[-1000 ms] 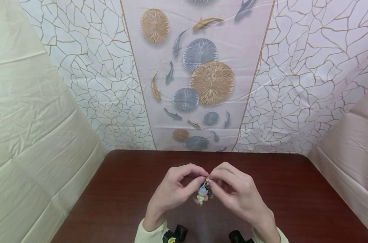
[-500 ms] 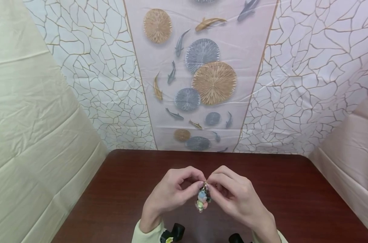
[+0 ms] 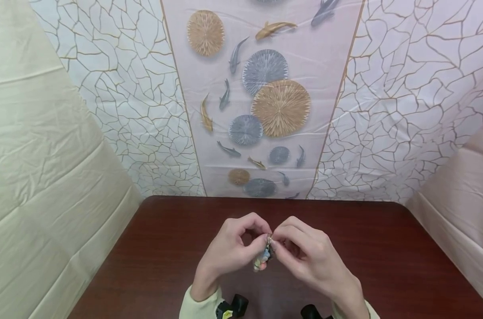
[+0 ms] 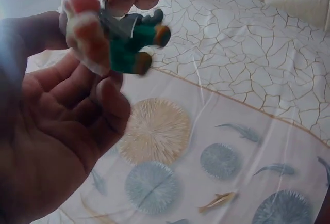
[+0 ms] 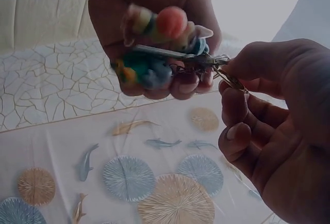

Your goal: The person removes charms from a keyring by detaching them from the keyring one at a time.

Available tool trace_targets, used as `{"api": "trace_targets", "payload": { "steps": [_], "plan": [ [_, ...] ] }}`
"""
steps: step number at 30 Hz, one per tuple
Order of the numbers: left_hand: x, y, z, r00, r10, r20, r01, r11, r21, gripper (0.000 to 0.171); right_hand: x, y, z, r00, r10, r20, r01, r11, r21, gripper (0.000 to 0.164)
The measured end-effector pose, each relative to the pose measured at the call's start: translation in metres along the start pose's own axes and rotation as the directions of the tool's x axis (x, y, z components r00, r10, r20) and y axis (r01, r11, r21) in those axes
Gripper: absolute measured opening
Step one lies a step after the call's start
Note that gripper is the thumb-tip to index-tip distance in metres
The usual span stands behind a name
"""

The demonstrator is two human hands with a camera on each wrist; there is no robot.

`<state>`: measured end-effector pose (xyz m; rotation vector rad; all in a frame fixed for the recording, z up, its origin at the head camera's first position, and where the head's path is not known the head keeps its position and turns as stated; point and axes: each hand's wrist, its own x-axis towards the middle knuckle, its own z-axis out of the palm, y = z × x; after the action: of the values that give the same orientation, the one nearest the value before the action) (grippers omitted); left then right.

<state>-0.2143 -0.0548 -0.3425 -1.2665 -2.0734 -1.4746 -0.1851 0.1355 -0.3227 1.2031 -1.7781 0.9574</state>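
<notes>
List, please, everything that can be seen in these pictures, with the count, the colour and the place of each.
small figures: at least 2, one green, one pale with pink-red; hanging between the hands
flat metal piece: 1, silver, between the figures
ring: at least 1, gold-coloured, at the right fingertips
table: 1, dark red-brown, below the hands
patterned cloth: 1, white with gold-brown lines and a pinkish fish-and-disc panel, behind the table
side cloths: 2, cream left, pinkish beige right
wrist devices: 2, black, at the wrists
sleeves: 2, pale green, bottom edge
left hand: 1, bare, holding the bunch
right hand: 1, bare, pinching the ring
</notes>
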Motion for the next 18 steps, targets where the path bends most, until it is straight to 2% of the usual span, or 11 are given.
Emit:
{"api": "trace_targets", "payload": {
  "steps": [5,9,18],
  "plan": [
    [0.0018,0.0003,0.0021,0.999,0.030,0.036,-0.030,0.999,-0.016,0.013,-0.0010,0.0028,-0.0016,1.000,0.012,0.002,-0.012,1.000,0.003,0.017],
    [0.0026,0.0014,0.0029,0.998,0.059,0.038,-0.056,0.996,-0.076,0.010,-0.0001,0.0033,-0.0037,1.000,0.016,-0.002,-0.016,1.000,0.022,0.015],
    [0.0023,-0.0007,0.0055,0.994,0.095,-0.046,-0.096,0.995,-0.008,0.009,0.0018,0.0020,-0.0059,1.000,0.030,-0.003,-0.030,0.999,0.043,0.014]
  ]
}}
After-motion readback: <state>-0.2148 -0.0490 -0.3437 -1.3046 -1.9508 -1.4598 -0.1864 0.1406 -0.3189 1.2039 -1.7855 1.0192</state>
